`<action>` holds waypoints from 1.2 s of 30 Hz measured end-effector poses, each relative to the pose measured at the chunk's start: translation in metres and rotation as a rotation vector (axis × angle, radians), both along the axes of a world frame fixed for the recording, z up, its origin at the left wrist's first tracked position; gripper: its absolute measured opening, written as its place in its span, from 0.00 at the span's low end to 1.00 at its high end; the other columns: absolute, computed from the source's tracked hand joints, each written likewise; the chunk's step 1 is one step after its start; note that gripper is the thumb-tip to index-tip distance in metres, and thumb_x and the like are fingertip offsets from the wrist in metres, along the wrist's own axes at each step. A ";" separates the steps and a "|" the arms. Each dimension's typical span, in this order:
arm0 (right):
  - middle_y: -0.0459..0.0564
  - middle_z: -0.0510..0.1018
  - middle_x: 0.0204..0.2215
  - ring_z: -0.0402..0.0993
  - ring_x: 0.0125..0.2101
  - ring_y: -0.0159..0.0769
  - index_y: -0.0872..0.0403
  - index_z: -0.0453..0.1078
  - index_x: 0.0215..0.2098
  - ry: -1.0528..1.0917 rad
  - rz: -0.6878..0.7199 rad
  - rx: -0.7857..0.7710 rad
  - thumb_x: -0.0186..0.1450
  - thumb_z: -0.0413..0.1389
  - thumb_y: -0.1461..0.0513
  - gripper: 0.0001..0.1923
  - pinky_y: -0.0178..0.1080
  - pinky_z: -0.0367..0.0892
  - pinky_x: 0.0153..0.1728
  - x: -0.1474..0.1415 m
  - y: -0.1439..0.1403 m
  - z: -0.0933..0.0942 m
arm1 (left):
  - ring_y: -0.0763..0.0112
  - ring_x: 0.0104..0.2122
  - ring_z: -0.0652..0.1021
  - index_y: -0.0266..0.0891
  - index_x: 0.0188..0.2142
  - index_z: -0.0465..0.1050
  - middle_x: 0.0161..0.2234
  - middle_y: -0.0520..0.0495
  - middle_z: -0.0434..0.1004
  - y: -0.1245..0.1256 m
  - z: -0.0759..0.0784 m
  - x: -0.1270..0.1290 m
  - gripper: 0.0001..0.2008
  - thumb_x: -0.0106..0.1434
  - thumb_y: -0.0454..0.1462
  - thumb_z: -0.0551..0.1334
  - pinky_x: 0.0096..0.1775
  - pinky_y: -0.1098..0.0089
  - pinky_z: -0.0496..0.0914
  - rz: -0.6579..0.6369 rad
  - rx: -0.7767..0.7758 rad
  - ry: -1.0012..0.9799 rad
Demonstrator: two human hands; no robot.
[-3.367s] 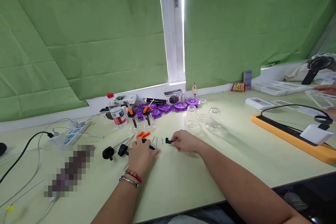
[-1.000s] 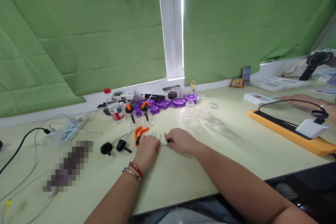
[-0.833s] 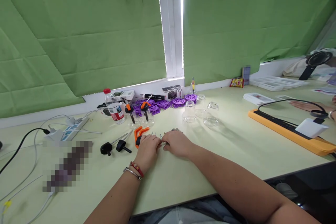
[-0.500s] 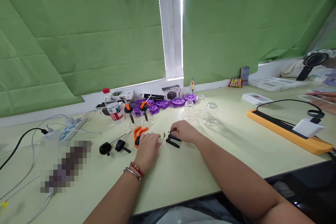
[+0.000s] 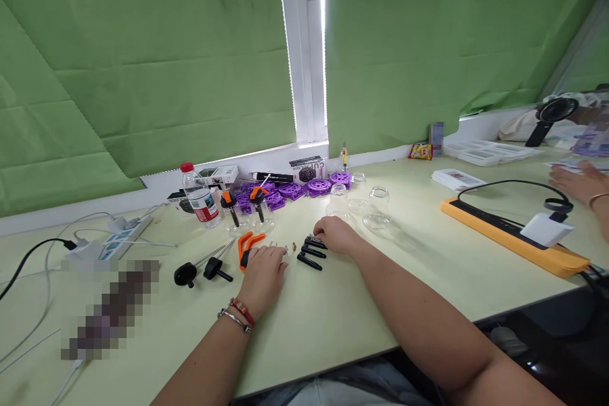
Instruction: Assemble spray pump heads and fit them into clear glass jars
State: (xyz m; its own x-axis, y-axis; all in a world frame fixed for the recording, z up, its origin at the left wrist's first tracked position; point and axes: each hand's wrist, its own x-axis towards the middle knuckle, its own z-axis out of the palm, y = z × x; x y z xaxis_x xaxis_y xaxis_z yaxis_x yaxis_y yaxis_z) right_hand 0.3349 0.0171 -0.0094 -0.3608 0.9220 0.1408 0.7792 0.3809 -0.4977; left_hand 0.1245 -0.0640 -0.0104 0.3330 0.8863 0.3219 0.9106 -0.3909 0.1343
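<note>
My left hand (image 5: 264,271) lies palm down on the table, fingers stretched forward and hiding part of a dark piece beside the orange clamp-shaped part (image 5: 245,247). Small metal bits (image 5: 285,249) show near its fingertips. Farther right, my right hand (image 5: 337,235) has its fingers curled down at the end of a dark stick with silvery bits (image 5: 314,242). What its fingertips pinch is hidden. Just below lie a black pen-like stick (image 5: 314,252) and another black stick (image 5: 309,262), roughly parallel. A small brown piece (image 5: 294,246) rests between my hands.
Glass jars (image 5: 378,206) stand beyond my right hand, purple plastic parts (image 5: 318,188) behind them. Two black knobs with metal rods (image 5: 186,274) lie left, near a water bottle (image 5: 202,203). At right are an orange power strip (image 5: 509,238) and another person's hand (image 5: 578,183).
My right hand has drawn slightly away from the black sticks, so the uppermost one shows more and they lie more spread out. My left hand has hardly moved. The view has shifted a little.
</note>
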 end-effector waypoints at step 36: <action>0.47 0.74 0.27 0.67 0.24 0.28 0.57 0.67 0.41 0.511 -0.156 -0.194 0.60 0.51 0.62 0.11 0.30 0.62 0.24 -0.011 0.026 -0.032 | 0.63 0.37 0.72 0.41 0.36 0.70 0.33 0.47 0.75 -0.003 0.001 0.002 0.06 0.60 0.34 0.56 0.43 0.62 0.60 -0.009 -0.058 0.018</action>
State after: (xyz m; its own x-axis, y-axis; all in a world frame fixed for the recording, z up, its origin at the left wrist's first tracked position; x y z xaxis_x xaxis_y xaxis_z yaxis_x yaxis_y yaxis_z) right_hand 0.3241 0.0432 -0.0411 -0.1491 0.9852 0.0842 0.4608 0.1446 -0.8756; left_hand 0.1260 -0.0672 -0.0091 0.3467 0.9001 0.2638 0.9094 -0.3915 0.1406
